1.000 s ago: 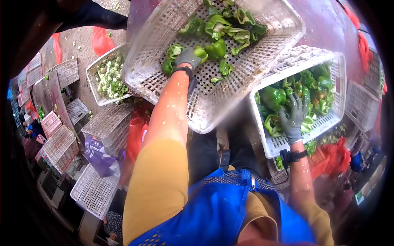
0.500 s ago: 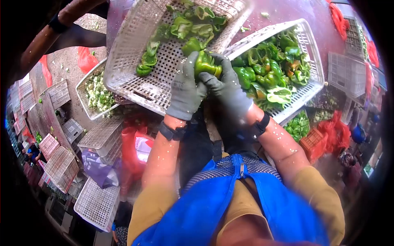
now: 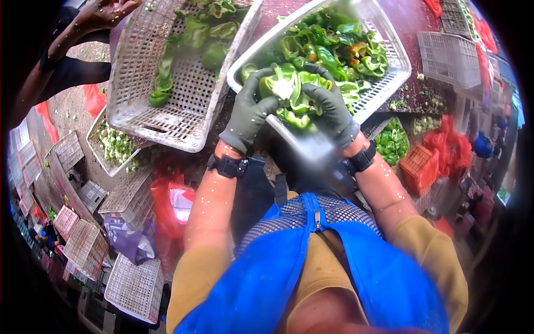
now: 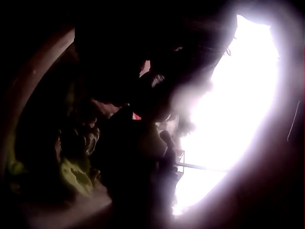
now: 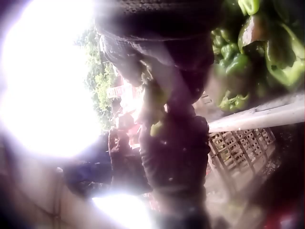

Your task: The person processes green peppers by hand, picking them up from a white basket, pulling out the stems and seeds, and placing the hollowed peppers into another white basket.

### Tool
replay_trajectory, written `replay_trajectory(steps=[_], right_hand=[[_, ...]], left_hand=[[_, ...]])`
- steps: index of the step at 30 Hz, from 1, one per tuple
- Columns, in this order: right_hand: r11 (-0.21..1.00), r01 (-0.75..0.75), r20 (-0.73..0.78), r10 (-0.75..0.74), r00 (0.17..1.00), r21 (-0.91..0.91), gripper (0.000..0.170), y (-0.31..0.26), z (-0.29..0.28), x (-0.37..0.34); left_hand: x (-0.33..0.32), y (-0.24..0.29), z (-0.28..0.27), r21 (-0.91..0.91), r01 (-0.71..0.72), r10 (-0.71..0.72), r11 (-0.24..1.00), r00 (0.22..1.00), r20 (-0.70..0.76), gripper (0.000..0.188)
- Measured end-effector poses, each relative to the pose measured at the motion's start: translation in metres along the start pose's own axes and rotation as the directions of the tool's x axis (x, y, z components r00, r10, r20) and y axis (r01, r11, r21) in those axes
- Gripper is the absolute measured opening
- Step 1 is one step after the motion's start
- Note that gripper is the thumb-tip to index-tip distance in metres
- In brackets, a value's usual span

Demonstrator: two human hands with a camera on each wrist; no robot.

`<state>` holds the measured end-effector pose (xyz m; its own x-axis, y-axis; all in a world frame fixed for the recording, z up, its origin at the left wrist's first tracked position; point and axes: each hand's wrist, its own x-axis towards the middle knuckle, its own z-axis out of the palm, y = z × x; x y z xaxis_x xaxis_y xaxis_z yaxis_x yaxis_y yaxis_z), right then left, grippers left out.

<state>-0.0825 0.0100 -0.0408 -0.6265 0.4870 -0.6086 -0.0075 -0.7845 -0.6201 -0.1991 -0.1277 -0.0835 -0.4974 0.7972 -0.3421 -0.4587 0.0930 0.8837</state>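
A green bell pepper (image 3: pixel 297 100), split open with its pale seed core showing, is held between both hands in the head view. My gloved left hand (image 3: pixel 248 116) grips its left side, and my gloved right hand (image 3: pixel 332 106) grips the other side, thumb over the flesh. Both hands are above the near edge of a white crate (image 3: pixel 396 53) filled with opened green peppers (image 3: pixel 311 42). In the right wrist view, the dark right glove (image 5: pixel 174 152) fills the middle, with peppers (image 5: pixel 283 55) beside it. Deep shadow hides most of the left wrist view.
On the left, a tilted dirty white crate (image 3: pixel 183 103) holds several opened peppers. Beyond it stands a crate of pale cores (image 3: pixel 114 139). Another person's arm (image 3: pixel 78 33) reaches in at upper left. An orange crate (image 3: pixel 417 167) and red netting (image 3: pixel 445 142) lie at right.
The left hand left the dirty crate and the right hand left the peppers; both came together on one pepper. It has since opened wide, and both hands moved right, over the full crate.
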Motion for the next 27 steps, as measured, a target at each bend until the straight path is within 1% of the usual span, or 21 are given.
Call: replay_trajectory(steps=[1, 2, 3, 5, 6, 7, 9, 12, 13, 15, 16, 17, 19, 20, 21, 22, 23, 24, 25, 26, 27], right_hand=[[1.0, 0.003, -0.012, -0.003, 1.0, 0.003, 0.041, -0.003, -0.008, -0.005], [0.965, 0.068, -0.02, -0.075, 0.997, -0.253, 0.041, -0.007, -0.017, -0.01], [0.862, 0.125, -0.007, -0.147, 0.989, -0.491, 0.042, -0.011, -0.023, -0.012], [0.838, 0.119, -0.02, -0.153, 0.988, -0.532, 0.042, -0.014, -0.029, -0.02], [0.83, 0.103, -0.004, -0.125, 0.992, -0.548, 0.041, -0.018, -0.029, -0.023], [0.821, 0.089, 0.016, -0.097, 0.995, -0.565, 0.041, -0.023, -0.03, -0.025], [0.823, 0.046, -0.006, -0.06, 0.998, -0.566, 0.042, -0.023, -0.04, -0.03], [0.981, 0.011, -0.026, -0.016, 1.0, -0.195, 0.04, -0.015, -0.064, -0.027], [0.981, 0.014, -0.027, -0.019, 0.999, -0.194, 0.04, -0.013, -0.068, -0.028], [0.994, -0.092, 0.062, 0.088, 0.994, 0.064, 0.036, -0.008, -0.071, -0.035], [0.95, 0.225, 0.296, -0.156, 0.943, -0.216, 0.035, 0.006, -0.084, -0.036], [0.999, -0.031, 0.1, 0.028, 0.995, 0.029, 0.037, 0.006, -0.076, -0.033], [0.973, 0.16, -0.118, -0.181, 0.976, -0.165, 0.038, 0.028, -0.077, -0.027], [0.975, 0.154, -0.123, -0.174, 0.977, -0.162, 0.038, 0.03, -0.076, -0.027], [0.926, 0.201, -0.159, -0.261, 0.952, -0.319, 0.04, 0.03, -0.075, -0.028], [0.851, 0.233, -0.176, -0.35, 0.92, -0.471, 0.043, 0.029, -0.075, -0.028], [0.852, 0.231, -0.177, -0.347, 0.921, -0.471, 0.043, 0.03, -0.078, -0.031], [0.728, 0.331, 0.023, -0.398, 0.917, -0.601, 0.045, 0.032, -0.085, -0.035], [0.576, 0.437, 0.225, -0.404, 0.887, -0.691, 0.047, 0.035, -0.093, -0.039], [0.744, 0.33, 0.08, -0.351, 0.933, -0.581, 0.053, 0.045, -0.105, -0.036], [0.743, 0.329, 0.087, -0.345, 0.934, -0.583, 0.053, 0.037, -0.107, -0.032]], left_hand=[[0.004, -0.006, 0.0, 0.427, -0.08, 0.068, 0.901, 0.997, 0.043, 0.059], [0.009, -0.002, 0.006, 0.732, -0.311, 0.336, 0.606, 0.935, 0.118, 0.062], [0.01, 0.002, 0.012, 0.732, -0.314, 0.332, 0.605, 0.935, 0.127, 0.062], [0.009, 0.008, 0.026, 0.785, -0.364, 0.331, 0.501, 0.919, 0.215, 0.059], [0.013, -0.003, 0.029, 0.755, -0.496, 0.442, 0.43, 0.844, 0.304, 0.055], [0.016, -0.005, 0.031, 0.755, -0.498, 0.44, 0.426, 0.844, 0.308, 0.055], [0.016, -0.008, 0.035, 0.81, -0.44, 0.128, 0.388, 0.896, 0.425, 0.053], [0.013, -0.024, 0.043, 0.784, -0.446, 0.152, 0.432, 0.893, 0.425, 0.05], [0.012, -0.028, 0.047, 0.764, -0.446, 0.173, 0.466, 0.893, 0.416, 0.048], [0.007, -0.038, 0.06, 0.748, -0.463, 0.261, 0.474, 0.886, 0.383, 0.044], [0.008, -0.043, 0.065, 0.805, -0.399, 0.225, 0.439, 0.916, 0.331, 0.044], [0.009, -0.047, 0.069, 0.854, -0.331, 0.19, 0.401, 0.942, 0.276, 0.043], [0.014, -0.051, 0.08, 0.868, -0.31, 0.191, 0.389, 0.948, 0.253, 0.043], [0.017, -0.05, 0.086, 0.898, -0.23, 0.111, 0.376, 0.973, 0.203, 0.044], [0.02, -0.051, 0.091, 0.922, -0.15, 0.032, 0.357, 0.988, 0.148, 0.044], [0.026, -0.068, 0.091, 0.95, -0.112, 0.084, 0.29, 0.992, 0.092, 0.027], [0.035, -0.075, 0.087, 0.951, -0.111, 0.081, 0.29, 0.993, 0.091, 0.027], [0.043, -0.077, 0.08, 0.679, 0.025, 0.017, 0.733, 0.998, -0.055, 0.025], [0.046, -0.081, 0.075, 0.208, 0.144, -0.115, 0.967, 0.982, -0.147, 0.024], [0.037, -0.044, 0.08, -0.1, 0.261, -0.272, 0.96, 0.955, -0.116, 0.023], [0.034, -0.041, 0.074, -0.235, 0.194, -0.219, 0.952, 0.972, -0.082, 0.019]])
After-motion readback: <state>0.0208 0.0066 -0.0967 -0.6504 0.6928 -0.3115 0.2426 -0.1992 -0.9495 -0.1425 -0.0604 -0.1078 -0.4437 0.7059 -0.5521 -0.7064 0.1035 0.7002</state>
